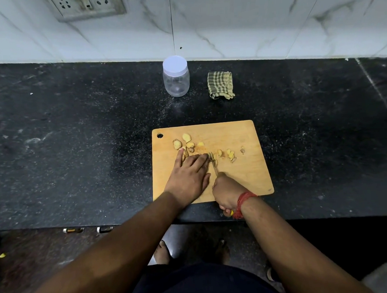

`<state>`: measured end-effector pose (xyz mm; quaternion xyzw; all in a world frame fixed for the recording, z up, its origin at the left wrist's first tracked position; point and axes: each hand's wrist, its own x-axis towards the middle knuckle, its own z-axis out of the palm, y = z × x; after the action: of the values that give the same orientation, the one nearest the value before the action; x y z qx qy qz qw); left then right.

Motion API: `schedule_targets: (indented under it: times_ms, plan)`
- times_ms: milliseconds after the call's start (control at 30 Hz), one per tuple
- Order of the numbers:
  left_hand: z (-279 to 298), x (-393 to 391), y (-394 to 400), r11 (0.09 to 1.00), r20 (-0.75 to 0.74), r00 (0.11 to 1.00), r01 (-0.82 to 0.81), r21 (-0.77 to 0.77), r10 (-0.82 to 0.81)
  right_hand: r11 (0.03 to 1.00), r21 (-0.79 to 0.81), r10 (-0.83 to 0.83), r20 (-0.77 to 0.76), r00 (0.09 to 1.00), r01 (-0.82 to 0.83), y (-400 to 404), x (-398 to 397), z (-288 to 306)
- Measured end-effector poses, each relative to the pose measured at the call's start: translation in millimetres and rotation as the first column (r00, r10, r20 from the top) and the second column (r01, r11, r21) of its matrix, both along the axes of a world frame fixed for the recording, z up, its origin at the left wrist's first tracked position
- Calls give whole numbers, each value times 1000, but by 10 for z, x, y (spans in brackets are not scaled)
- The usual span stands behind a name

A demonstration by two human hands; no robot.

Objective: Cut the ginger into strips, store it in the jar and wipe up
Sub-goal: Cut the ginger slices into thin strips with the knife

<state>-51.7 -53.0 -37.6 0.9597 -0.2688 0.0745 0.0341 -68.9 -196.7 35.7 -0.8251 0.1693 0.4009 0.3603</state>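
A wooden cutting board (246, 172) lies on the black counter with several yellow ginger slices (189, 144) scattered over its far half. My left hand (189, 173) lies flat with straight fingers pressing a piece of ginger at its fingertips. Close to its right, my right hand (227, 193) grips a knife with a yellow handle end; the blade (214, 166) sits against the ginger by my left fingertips. A clear plastic jar (176, 79) with a white lid on stands behind the board. A folded green checked cloth (220, 84) lies to the jar's right.
The black stone counter (74, 142) runs left and right, backed by a white marble wall with a socket plate (86, 5) at the upper left. The counter's front edge is just below the board. My feet show on the floor below.
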Motion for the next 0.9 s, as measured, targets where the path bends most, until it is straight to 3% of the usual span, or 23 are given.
schedule_targets:
  times_ms: [333,533,733,900]
  plan:
    - [10,-10,-25,1000,-15,1000,10,3,-10,991,57,-117,-54,992,121,-73,-154,-15]
    - [-39,-27,3,989,57,988,145,-15,-144,980,79,-177,-54,983,181,-85,-148,-114]
    - [-54,12,27,989,35,989,145,-27,-144,931,258,-228,-143,963,258,-161,-149,64]
    - [-61,17,20,990,46,990,137,-23,-136,999,17,-46,5,999,46,-112,-149,38]
